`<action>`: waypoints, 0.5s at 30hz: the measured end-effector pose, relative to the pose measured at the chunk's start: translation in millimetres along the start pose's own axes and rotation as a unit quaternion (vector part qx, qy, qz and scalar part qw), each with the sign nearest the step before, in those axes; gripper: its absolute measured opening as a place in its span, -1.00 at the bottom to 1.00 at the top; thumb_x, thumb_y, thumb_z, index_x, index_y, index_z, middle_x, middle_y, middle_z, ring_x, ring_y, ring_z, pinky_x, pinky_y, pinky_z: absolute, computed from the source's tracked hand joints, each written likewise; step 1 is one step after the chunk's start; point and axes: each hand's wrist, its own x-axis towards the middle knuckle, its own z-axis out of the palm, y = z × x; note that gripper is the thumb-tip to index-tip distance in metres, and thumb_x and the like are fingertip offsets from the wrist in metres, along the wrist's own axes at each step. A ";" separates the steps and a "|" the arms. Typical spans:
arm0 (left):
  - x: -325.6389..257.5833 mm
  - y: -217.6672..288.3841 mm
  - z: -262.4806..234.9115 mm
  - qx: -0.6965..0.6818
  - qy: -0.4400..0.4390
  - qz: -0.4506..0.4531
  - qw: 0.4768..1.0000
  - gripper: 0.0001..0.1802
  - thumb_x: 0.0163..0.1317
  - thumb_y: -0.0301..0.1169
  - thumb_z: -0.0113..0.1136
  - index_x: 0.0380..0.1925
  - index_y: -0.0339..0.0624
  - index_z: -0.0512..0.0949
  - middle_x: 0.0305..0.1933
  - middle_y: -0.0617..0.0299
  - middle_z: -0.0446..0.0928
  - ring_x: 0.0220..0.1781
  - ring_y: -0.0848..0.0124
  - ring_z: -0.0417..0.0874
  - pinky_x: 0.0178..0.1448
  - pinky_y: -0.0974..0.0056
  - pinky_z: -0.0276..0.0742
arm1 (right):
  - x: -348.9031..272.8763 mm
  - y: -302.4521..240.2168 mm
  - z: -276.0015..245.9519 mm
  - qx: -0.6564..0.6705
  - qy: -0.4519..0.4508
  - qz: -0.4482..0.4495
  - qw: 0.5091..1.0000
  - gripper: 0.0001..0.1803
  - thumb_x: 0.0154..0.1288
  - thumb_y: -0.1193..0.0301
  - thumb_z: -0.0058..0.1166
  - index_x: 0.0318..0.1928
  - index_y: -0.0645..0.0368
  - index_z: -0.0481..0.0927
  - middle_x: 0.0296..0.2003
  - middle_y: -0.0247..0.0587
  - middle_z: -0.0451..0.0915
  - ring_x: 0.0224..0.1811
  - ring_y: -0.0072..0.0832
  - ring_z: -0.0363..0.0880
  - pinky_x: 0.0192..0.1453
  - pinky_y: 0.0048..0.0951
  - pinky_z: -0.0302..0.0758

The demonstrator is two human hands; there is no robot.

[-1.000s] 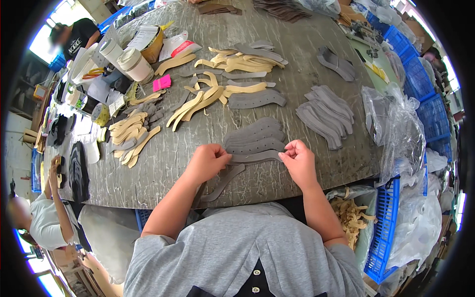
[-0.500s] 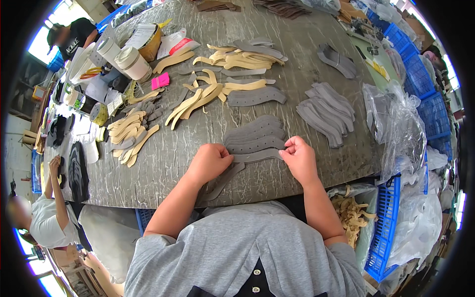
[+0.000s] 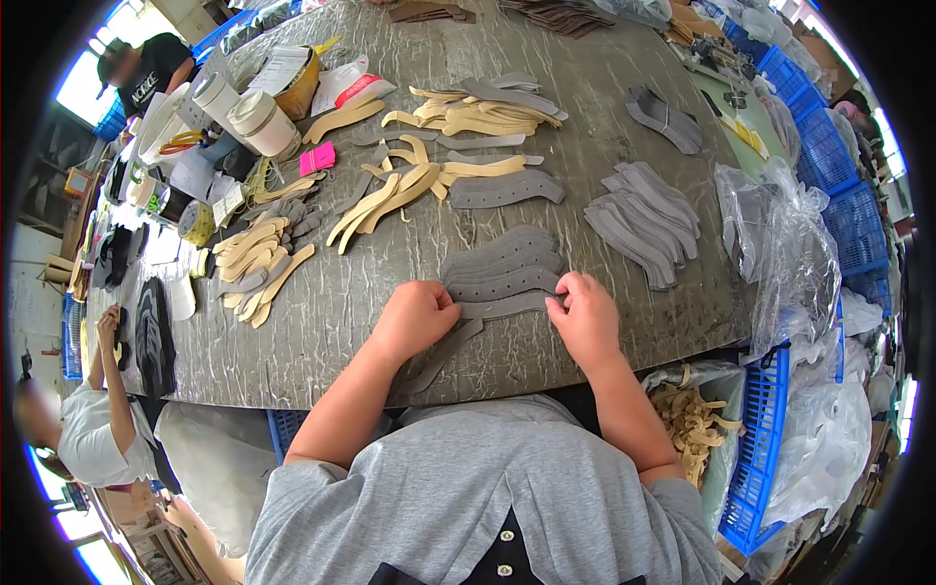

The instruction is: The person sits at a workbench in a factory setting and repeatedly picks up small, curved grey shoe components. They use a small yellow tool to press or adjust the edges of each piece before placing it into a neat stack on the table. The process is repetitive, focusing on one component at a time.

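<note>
Pinching the grey strip (image 3: 502, 307) by its ends mid-frame, your left hand (image 3: 417, 317) and right hand (image 3: 588, 320) could skew it by pulling unevenly.

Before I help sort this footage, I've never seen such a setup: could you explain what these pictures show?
No robot here: you see a person's own bare hands. A wide fisheye camera on their head looks down, so straight edges bend; picture left is the person's left. The left hand pinches one end of a curved grey strip; the right hand is at its other end, its grip partly hidden. Just beyond, grey strips with small holes lie fanned on the table. Farther off are tan strips, with another grey pile to the right.
</note>
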 end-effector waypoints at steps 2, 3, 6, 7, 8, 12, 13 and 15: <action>0.4 -0.7 0.7 0.003 -0.001 0.007 1.000 -0.78 0.05 -0.34 0.31 -0.52 -0.33 0.62 -0.61 0.10 0.58 -0.55 0.38 0.57 -0.38 0.25 0.50 | -2.6 -2.2 1.1 -0.087 0.064 -0.118 0.987 -0.77 0.04 0.50 0.34 -0.24 0.10 0.62 -0.38 -0.22 0.47 -0.33 -0.25 0.50 -0.24 -0.31 0.49; 0.6 -0.9 1.1 0.005 -0.001 0.010 1.000 -0.78 0.05 -0.34 0.31 -0.52 -0.32 0.62 -0.61 0.10 0.58 -0.55 0.38 0.57 -0.38 0.25 0.50 | -4.1 -2.6 2.5 -0.067 0.043 -0.164 0.983 -0.78 0.06 0.48 0.30 -0.22 0.06 0.66 -0.36 -0.22 0.45 -0.29 -0.25 0.50 -0.22 -0.30 0.49; 0.8 -1.0 1.9 0.012 -0.002 0.010 1.000 -0.78 0.05 -0.34 0.30 -0.52 -0.33 0.62 -0.61 0.09 0.58 -0.55 0.38 0.57 -0.38 0.24 0.50 | -7.4 -3.8 13.1 -0.028 -0.036 -0.302 0.952 -0.66 0.13 0.48 0.11 -0.12 -0.16 0.77 -0.37 -0.23 0.37 -0.27 -0.28 0.45 -0.21 -0.28 0.47; 1.7 -1.5 2.8 0.016 0.002 0.015 1.000 -0.78 0.05 -0.34 0.30 -0.52 -0.33 0.62 -0.60 0.08 0.58 -0.55 0.37 0.57 -0.38 0.24 0.50 | -8.1 -4.8 14.4 -0.051 -0.049 -0.304 0.950 -0.63 0.12 0.48 0.10 -0.09 -0.19 0.76 -0.38 -0.24 0.36 -0.28 -0.28 0.43 -0.22 -0.29 0.46; 2.2 -2.9 4.1 0.021 0.006 0.019 1.000 -0.78 0.05 -0.34 0.30 -0.52 -0.33 0.62 -0.60 0.08 0.58 -0.55 0.37 0.57 -0.38 0.23 0.50 | -8.4 -9.3 13.4 -0.073 -0.062 -0.307 0.947 -0.59 0.12 0.48 0.08 -0.06 -0.21 0.76 -0.38 -0.25 0.34 -0.29 -0.29 0.42 -0.22 -0.29 0.45; 1.3 -0.8 4.0 0.034 0.012 0.029 0.999 -0.78 0.04 -0.34 0.31 -0.51 -0.32 0.62 -0.58 0.03 0.60 -0.54 0.27 0.60 -0.37 0.20 0.51 | -6.5 -24.9 11.7 -0.142 -0.083 -0.312 0.936 -0.51 0.11 0.48 0.04 0.03 -0.28 0.73 -0.40 -0.28 0.31 -0.30 -0.30 0.39 -0.26 -0.31 0.41; 1.7 -1.1 4.7 0.045 0.013 0.036 0.998 -0.78 0.04 -0.34 0.31 -0.51 -0.32 0.62 -0.57 0.02 0.60 -0.53 0.24 0.61 -0.36 0.19 0.52 | -6.4 -25.7 11.8 -0.153 -0.085 -0.311 0.934 -0.51 0.12 0.48 0.04 0.04 -0.28 0.72 -0.40 -0.28 0.32 -0.29 -0.30 0.39 -0.27 -0.31 0.40; 2.5 -3.8 5.1 0.069 0.016 0.048 0.996 -0.77 0.04 -0.33 0.32 -0.50 -0.32 0.62 -0.55 0.00 0.61 -0.51 0.18 0.63 -0.35 0.18 0.53 | -6.7 -25.4 13.1 -0.129 -0.085 -0.299 0.942 -0.54 0.12 0.48 0.06 0.02 -0.26 0.73 -0.40 -0.28 0.31 -0.28 -0.30 0.40 -0.25 -0.32 0.40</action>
